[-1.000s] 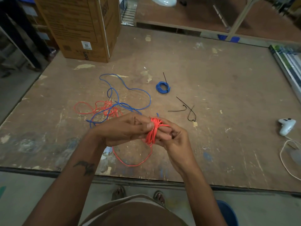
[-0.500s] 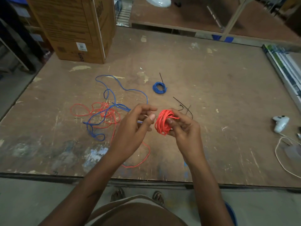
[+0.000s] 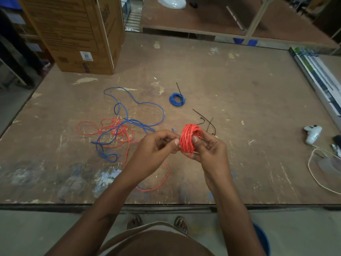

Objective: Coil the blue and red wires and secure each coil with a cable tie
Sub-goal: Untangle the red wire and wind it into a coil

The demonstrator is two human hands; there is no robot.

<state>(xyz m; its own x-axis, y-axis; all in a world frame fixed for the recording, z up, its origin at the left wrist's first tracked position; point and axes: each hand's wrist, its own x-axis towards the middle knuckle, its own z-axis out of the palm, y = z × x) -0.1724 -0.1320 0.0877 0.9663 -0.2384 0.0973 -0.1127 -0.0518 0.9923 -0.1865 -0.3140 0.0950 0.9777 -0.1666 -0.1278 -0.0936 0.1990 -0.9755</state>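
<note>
My right hand [image 3: 208, 148] grips a red wire coil [image 3: 189, 138] above the table, thumb pressed across its loops. My left hand [image 3: 156, 148] is right beside the coil, its fingertips pinching the red wire at the coil's left edge. A loose tail of red wire [image 3: 162, 180] hangs down under my hands. On the table to the left lies a tangle of loose blue wire [image 3: 129, 122] and red wire [image 3: 114, 130]. A small blue coil [image 3: 176, 99] with a black cable tie around it lies further back. Loose black cable ties [image 3: 204, 121] lie just behind the red coil.
A large cardboard box [image 3: 77, 34] stands at the table's back left. A white game controller [image 3: 312, 133] with a white cable [image 3: 313, 172] lies at the right edge. Flat packs [image 3: 321, 80] line the right side. The table's front edge [image 3: 166, 206] runs below my forearms.
The red bundle has opened from a squeezed hank between both hands into a round coil held in my right hand. My left hand pulled away, then came back to the coil's left edge.
</note>
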